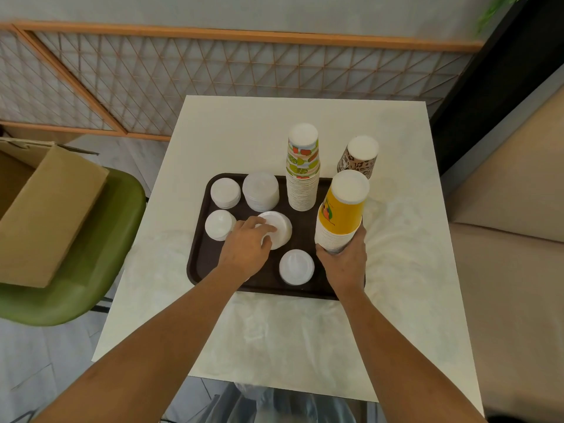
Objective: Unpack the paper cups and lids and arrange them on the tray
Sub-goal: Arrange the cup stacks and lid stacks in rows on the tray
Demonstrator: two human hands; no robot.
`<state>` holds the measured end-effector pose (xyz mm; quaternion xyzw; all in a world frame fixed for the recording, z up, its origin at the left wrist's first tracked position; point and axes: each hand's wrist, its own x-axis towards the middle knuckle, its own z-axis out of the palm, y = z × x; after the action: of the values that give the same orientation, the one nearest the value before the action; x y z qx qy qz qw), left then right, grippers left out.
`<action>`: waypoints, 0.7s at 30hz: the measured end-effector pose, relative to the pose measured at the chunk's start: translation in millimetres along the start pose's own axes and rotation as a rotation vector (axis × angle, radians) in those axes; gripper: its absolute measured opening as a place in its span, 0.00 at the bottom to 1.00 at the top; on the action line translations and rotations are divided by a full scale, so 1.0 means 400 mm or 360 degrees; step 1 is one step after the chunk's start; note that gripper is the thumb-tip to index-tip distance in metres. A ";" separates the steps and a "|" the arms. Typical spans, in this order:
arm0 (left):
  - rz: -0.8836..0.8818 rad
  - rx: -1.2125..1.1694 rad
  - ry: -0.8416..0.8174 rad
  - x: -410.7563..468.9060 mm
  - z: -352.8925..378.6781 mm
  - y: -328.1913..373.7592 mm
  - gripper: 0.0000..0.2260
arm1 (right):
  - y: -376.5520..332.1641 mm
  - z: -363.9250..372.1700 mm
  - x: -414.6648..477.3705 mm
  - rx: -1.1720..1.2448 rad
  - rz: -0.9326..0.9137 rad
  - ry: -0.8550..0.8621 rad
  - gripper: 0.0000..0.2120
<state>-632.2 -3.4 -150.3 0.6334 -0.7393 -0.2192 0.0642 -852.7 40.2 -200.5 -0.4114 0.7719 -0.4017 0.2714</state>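
Our left hand [245,250] lay over the middle of the tray, its fingers curled round the near left side of a stack of white lids [278,228], gripping it. Our right hand [343,259] was wrapped round the base of a tall stack of yellow paper cups [341,213], stacked upside down, at the right edge of the tray; the stack leaned a little to the right. We could not tell whether that stack rested on the tray or was lifted clear of it.

The dark brown tray [201,254] sat on a white table [244,126]. Four more stacks of white lids stood on it: one at the far left [225,192], a taller one just beside it [261,190], one at the left of our left hand [219,225], and one near the front, between our two hands [296,267]. A tall stack of fruit-patterned cups [302,169], also upside down, stood at the far edge of the tray. Behind the yellow stack, off the tray on the table, stood a shorter stack of brown patterned cups [358,158].

To the left of the table, an open cardboard box [45,215] rested on a green chair [100,261]. A beige seat [503,254] lay to the right, and a wooden lattice screen [213,74] ran along the wall behind.
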 end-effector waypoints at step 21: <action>-0.0298 -0.0996 0.0414 0.099 -0.089 0.099 0.27 | 0.001 -0.050 -0.086 0.0035 0.0081 0.0077 0.35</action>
<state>-662.4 -46.3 -109.6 0.6706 -0.5607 -0.3576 0.3285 -850.3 77.4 -187.0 -0.3788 0.7839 -0.4129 0.2673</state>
